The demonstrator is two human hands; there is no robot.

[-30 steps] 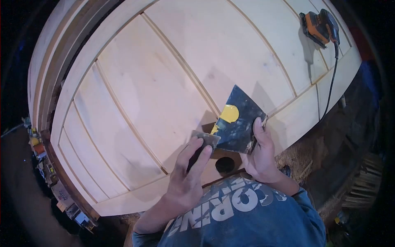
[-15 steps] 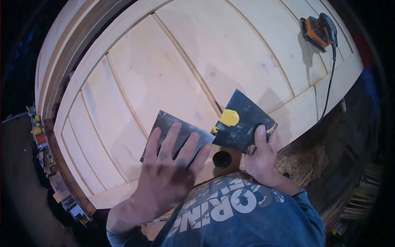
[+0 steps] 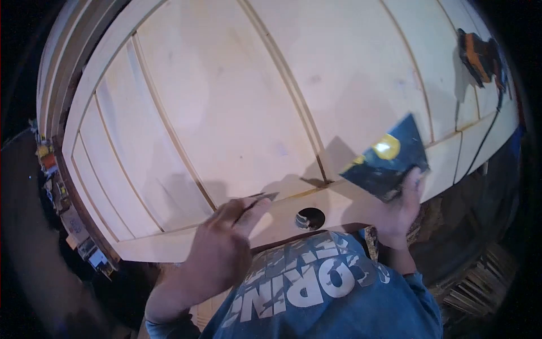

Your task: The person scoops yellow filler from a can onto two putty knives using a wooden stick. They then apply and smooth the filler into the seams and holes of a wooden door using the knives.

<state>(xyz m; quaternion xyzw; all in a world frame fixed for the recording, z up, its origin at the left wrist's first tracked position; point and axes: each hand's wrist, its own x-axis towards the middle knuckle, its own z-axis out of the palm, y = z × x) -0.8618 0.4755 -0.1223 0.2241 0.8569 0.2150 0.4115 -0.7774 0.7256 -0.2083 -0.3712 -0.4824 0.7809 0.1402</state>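
Note:
My left hand (image 3: pixel 223 240) is closed round a thin dark plate (image 3: pixel 261 198), seen nearly edge-on above the lower frame of a pale wooden panel (image 3: pixel 226 113). On the right, my right hand (image 3: pixel 402 212) pinches a dark square plate (image 3: pixel 403 164) near its lower corner, tilted over the panel. A yellow paste blob (image 3: pixel 387 147) lies on that square plate, with more yellow along its left edge. Between the hands, a round dark hole (image 3: pixel 310 218) shows in the frame of the panel.
An orange and black sander (image 3: pixel 479 56) sits on the panel at the upper right, its cord (image 3: pixel 484 141) running down over the edge. Assorted small items (image 3: pixel 68 214) line the left side. Wood strips (image 3: pixel 477 285) lie at the lower right.
My hands have moved apart, the right one rightward with the pasted plate. The left plate has turned from face-up to nearly edge-on. The view has shifted, so the sander appears farther right.

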